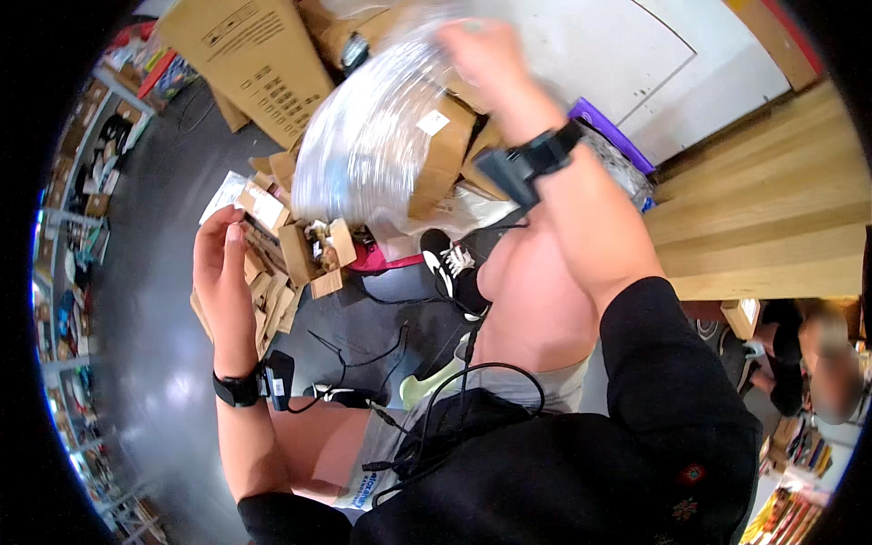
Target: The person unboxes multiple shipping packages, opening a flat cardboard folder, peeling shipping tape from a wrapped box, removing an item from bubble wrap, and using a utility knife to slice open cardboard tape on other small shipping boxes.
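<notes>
My right hand [484,58], blurred by motion, is raised at the top middle and grips the upper end of a sheet or bag of clear plastic film [361,129]. The film hangs in a wide, streaked sweep to the left, partly covering a brown carton [446,150] with a white label. At the left, my left hand [223,266] is lifted with fingers curled and a small gap at the thumb. It appears to hold nothing. Behind and below it lies a heap of flattened cardboard pieces [276,300], beside a small open carton [296,255] with small items inside.
A large printed carton [266,68] leans at the upper left. To the right stands a wooden cabinet [756,225], near a purple-edged item [613,133]. Black cables [402,300] cross the floor by my shoes. Loaded shelves [75,286] line the far left. Another person [783,354] is at the right.
</notes>
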The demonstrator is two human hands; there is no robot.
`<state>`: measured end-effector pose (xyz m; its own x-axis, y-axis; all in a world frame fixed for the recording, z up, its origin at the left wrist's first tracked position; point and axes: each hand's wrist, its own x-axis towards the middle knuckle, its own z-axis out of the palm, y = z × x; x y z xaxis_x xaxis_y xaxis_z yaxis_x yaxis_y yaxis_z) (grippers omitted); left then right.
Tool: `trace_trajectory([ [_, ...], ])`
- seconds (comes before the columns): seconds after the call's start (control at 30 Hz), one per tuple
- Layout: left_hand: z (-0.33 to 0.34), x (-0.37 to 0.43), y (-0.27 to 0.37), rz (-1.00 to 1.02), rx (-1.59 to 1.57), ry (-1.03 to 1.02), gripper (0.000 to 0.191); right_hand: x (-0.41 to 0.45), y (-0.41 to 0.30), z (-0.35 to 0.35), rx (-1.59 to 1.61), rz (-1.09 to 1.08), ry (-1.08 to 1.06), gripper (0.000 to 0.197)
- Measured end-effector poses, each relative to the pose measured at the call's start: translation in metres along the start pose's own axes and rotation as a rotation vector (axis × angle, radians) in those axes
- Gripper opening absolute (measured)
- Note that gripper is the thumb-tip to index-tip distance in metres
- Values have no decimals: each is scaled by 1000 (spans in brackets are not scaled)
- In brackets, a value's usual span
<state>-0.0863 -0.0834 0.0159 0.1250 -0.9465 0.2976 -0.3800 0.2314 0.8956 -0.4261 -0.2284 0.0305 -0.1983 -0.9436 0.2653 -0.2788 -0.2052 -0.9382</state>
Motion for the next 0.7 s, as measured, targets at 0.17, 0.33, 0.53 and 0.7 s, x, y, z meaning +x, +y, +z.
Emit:
trace_trajectory([
  [0.17,-19,-4,-10,-121,-114,-88,27,52,86,-76,180,205,187,26],
  [0.33,-38,-17,-17,-200,-86,-194,20,44,123,-58,-142,480,158,21],
  [0.53,-36,-18,-32,-246,-53,-299,20,34,218,-54,-1017,183,-136,22],
  [0.7,-62,-33,-33,-250,201,-230,28,-48,193,49,-893,448,-180,30],
])
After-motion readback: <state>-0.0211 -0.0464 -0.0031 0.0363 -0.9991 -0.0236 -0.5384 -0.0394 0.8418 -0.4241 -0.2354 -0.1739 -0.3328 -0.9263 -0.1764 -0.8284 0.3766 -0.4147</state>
